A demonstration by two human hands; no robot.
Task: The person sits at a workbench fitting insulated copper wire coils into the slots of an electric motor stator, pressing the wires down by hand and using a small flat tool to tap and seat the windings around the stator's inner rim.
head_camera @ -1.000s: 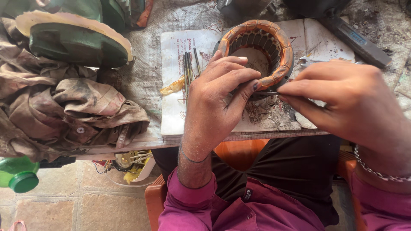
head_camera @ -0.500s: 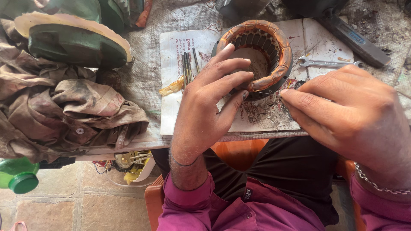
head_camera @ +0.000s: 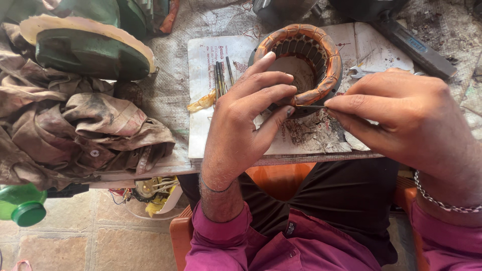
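I see my left hand (head_camera: 241,125) resting with spread fingers on the near rim of the motor stator (head_camera: 306,65), which lies far-centre on a stained paper sheet (head_camera: 211,60). My right hand (head_camera: 401,115) pinches a thin needle (head_camera: 310,106) against its copper winding. Crumpled rags (head_camera: 85,130) crowd the left; the bench edge is near.

The left hand (head_camera: 241,120) rests its fingers on the copper-wound stator ring (head_camera: 306,60) at twelve o'clock. The right hand (head_camera: 401,115), at three o'clock, pinches a thin needle (head_camera: 310,106) against the winding. A soiled cloth (head_camera: 75,130) lies at nine o'clock.
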